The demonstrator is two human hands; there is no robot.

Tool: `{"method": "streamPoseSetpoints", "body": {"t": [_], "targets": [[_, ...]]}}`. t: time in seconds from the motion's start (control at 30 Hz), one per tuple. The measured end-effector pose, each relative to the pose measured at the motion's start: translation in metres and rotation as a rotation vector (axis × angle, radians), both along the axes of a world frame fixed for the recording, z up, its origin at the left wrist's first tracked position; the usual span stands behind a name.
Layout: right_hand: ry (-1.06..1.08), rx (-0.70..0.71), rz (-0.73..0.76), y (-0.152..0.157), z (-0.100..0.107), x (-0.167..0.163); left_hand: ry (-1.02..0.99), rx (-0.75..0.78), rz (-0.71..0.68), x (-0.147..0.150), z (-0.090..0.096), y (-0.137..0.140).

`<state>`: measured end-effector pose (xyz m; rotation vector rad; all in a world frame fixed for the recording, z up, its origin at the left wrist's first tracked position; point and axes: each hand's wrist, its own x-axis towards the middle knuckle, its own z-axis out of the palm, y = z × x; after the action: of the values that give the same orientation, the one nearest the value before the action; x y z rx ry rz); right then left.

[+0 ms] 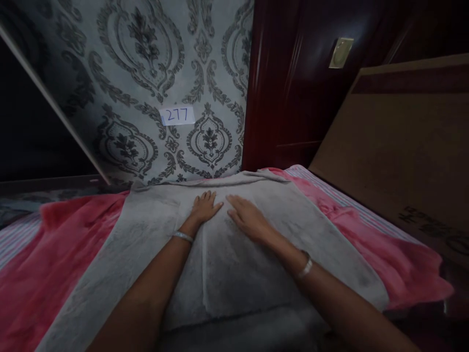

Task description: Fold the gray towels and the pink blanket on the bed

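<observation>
A large grey plush cloth (146, 230) is spread in front of me. Upon it, a darker grey layer of the same soft fabric (252, 288) shows a straight vertical edge; I cannot tell whether it is a fold or a separate piece. My left hand (205, 208) rests flat on the grey fabric, its fingers spread. Close by to the right, my right hand (247, 217) has its fingers stretched out, slightly blurred, with the palm turned down at the cloth. Neither hand grips anything. Both wrists wear bracelets.
Pink plush fabric (76, 234) lies under the grey cloth and shows at both sides, over a striped sheet (331, 195). A large cardboard box (399, 142) stands at the right. Behind are patterned wallpaper (208, 139) with a paper label (178, 115) reading 277, and dark red wood (282, 98).
</observation>
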<state>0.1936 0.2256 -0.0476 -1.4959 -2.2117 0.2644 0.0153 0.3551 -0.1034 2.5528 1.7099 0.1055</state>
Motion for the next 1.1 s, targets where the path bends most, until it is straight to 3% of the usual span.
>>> {"method": "streamPoseSetpoints", "body": {"t": [0.1, 0.2, 0.37, 0.67, 0.8, 0.9, 0.97, 1.1], "targets": [[-0.126, -0.023, -0.136, 0.05, -0.006, -0.006, -0.001, -0.002, -0.003, -0.001, 0.001, -0.001], [-0.197, -0.128, -0.148, 0.07, -0.033, -0.005, -0.006, -0.014, -0.007, -0.002, 0.0, 0.0], [-0.187, -0.179, -0.157, 0.073, -0.064, 0.005, -0.002, -0.039, 0.001, -0.001, -0.001, 0.002], [-0.209, -0.173, -0.167, 0.082, -0.072, 0.007, 0.014, -0.018, 0.0, 0.0, -0.003, 0.002], [-0.211, -0.17, -0.18, 0.078, -0.069, 0.005, 0.005, -0.005, 0.007, 0.001, 0.006, 0.0], [-0.21, -0.163, -0.191, 0.075, -0.066, 0.004, -0.027, 0.069, -0.029, 0.0, 0.017, -0.02], [-0.212, -0.151, -0.193, 0.074, -0.066, 0.004, -0.036, 0.116, -0.127, -0.002, 0.02, -0.045], [-0.231, -0.124, -0.189, 0.074, -0.068, 0.004, -0.039, 0.084, -0.269, -0.005, 0.005, -0.107]]}}
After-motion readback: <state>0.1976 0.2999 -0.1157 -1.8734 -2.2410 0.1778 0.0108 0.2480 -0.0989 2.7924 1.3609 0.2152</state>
